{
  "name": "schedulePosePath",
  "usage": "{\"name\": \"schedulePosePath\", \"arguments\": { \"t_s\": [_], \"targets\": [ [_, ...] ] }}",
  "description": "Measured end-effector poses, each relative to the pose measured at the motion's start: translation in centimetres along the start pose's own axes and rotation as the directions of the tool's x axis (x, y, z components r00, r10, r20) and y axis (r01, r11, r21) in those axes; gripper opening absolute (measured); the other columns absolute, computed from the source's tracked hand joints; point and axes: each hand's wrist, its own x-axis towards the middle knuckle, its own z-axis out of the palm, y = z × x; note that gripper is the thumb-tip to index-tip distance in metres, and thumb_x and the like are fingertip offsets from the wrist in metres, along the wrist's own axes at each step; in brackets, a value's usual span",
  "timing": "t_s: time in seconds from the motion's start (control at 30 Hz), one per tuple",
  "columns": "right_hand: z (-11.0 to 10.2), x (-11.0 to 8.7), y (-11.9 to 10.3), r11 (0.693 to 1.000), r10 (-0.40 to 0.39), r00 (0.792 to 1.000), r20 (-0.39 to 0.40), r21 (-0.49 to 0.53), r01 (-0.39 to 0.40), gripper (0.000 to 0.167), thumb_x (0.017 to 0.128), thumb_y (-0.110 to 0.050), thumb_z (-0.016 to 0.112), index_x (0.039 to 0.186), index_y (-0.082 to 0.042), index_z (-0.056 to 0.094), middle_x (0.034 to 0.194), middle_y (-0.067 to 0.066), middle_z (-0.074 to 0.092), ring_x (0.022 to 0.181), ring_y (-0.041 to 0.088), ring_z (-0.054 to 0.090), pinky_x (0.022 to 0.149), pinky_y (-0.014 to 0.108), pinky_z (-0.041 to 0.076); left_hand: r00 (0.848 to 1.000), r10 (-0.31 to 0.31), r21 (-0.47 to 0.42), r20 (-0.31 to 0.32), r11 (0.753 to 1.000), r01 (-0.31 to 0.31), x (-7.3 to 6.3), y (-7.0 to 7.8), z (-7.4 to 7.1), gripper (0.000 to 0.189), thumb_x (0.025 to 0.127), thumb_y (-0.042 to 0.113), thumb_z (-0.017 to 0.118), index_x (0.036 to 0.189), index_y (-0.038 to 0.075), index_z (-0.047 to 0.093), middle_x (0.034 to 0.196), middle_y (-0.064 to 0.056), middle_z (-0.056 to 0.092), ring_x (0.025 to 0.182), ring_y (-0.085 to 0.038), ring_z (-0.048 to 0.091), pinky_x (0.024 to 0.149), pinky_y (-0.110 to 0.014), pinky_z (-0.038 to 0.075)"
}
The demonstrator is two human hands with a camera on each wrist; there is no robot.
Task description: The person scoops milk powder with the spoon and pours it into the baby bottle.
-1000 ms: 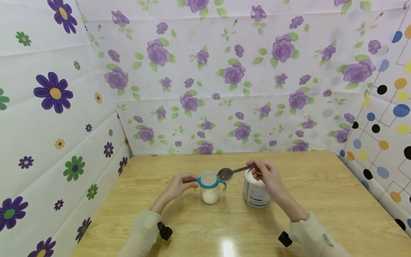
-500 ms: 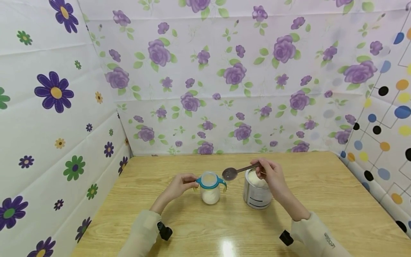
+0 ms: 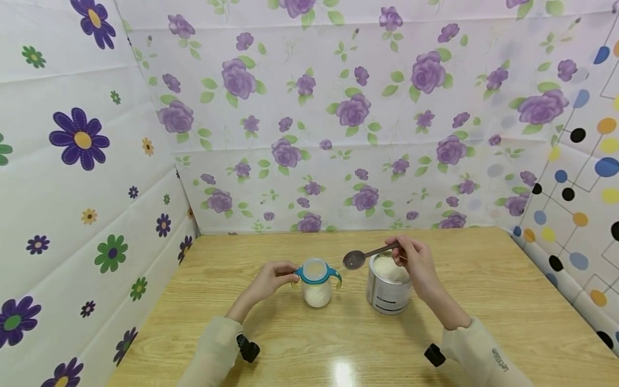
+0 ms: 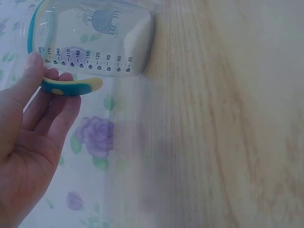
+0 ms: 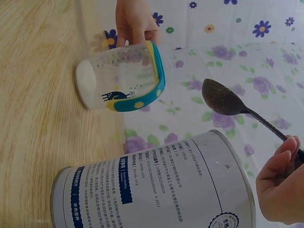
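A clear baby bottle [image 3: 317,294] with a teal two-handled collar stands upright on the table, white powder at its bottom. My left hand [image 3: 272,280] pinches the bottle's left handle between thumb and fingers; in the left wrist view the handle [image 4: 71,87] shows beside the fingertips. My right hand [image 3: 415,264] holds a dark brown spoon [image 3: 354,260] by its handle end. The spoon's bowl hangs between bottle and can, with only a thin film of powder showing on it. Below that hand stands an open can [image 3: 387,294] of pale powder; its printed label faces the right wrist view.
The wooden table [image 3: 290,349] carries the bottle and can near its middle. A rose-patterned cloth [image 3: 300,134] rises behind its far edge. Flowered and dotted cloths close off the left and right sides.
My right hand has drawn the spoon to the right, away from the bottle's mouth and closer over the can. The left hand and the bottle have stayed in place.
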Motion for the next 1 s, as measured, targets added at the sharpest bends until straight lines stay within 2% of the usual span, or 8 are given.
{"name": "schedulePosePath", "arguments": {
  "t_s": [0.2,0.37,0.67,0.9,1.0],
  "targets": [
    [-0.4,0.2,-0.1,0.999,-0.006,0.999,-0.044,0.036,0.007,0.034,0.104,-0.027,0.047,0.087,-0.01,0.07,0.067,-0.006,0.058,0.058,0.004,0.049,0.052,0.015,0.042,1.0,0.017,-0.014,-0.001,1.0,-0.017,0.0,-0.2,0.1,0.023,0.092,0.011,0.064,0.111,-0.001,0.068,0.103,-0.024,0.07,0.086,-0.007,0.068,0.084,-0.056,0.052],
    [-0.6,0.3,-0.2,0.998,-0.009,0.997,-0.077,0.06,0.013,0.033,0.103,-0.027,0.048,0.085,-0.011,0.071,0.065,-0.006,0.057,0.057,0.003,0.049,0.05,0.014,0.041,1.0,0.006,-0.014,0.001,1.0,-0.006,0.0,-0.2,0.0,0.023,0.093,0.012,0.064,0.112,0.0,0.068,0.104,-0.022,0.07,0.087,-0.007,0.068,0.085,-0.056,0.052],
    [-1.1,0.3,-0.1,0.998,-0.031,0.993,-0.112,0.043,0.036,0.036,0.104,-0.026,0.045,0.083,-0.011,0.07,0.063,-0.005,0.056,0.056,0.004,0.048,0.05,0.015,0.04,1.0,-0.004,-0.002,0.003,1.0,0.004,-0.1,-0.2,0.1,0.024,0.093,0.013,0.064,0.114,0.001,0.067,0.106,-0.02,0.07,0.09,-0.01,0.069,0.087,-0.055,0.052],
    [-1.8,0.6,0.1,0.997,-0.078,0.976,-0.203,0.012,0.082,0.038,0.105,-0.026,0.043,0.08,-0.011,0.067,0.062,-0.004,0.054,0.054,0.005,0.046,0.049,0.016,0.039,0.999,-0.043,0.004,0.001,0.999,0.043,-0.3,0.0,0.1,0.022,0.093,0.017,0.065,0.113,0.007,0.069,0.107,-0.014,0.07,0.094,-0.014,0.068,0.09,-0.053,0.052],
    [-2.1,0.8,0.1,0.995,-0.1,0.969,-0.226,0.001,0.103,0.038,0.104,-0.028,0.044,0.079,-0.011,0.066,0.061,-0.004,0.053,0.053,0.005,0.045,0.048,0.016,0.038,0.999,-0.037,0.006,0.001,0.999,0.037,-0.2,0.0,0.1,0.022,0.093,0.016,0.064,0.113,0.008,0.068,0.108,-0.014,0.07,0.095,-0.016,0.068,0.09,-0.053,0.052]
  ]
}}
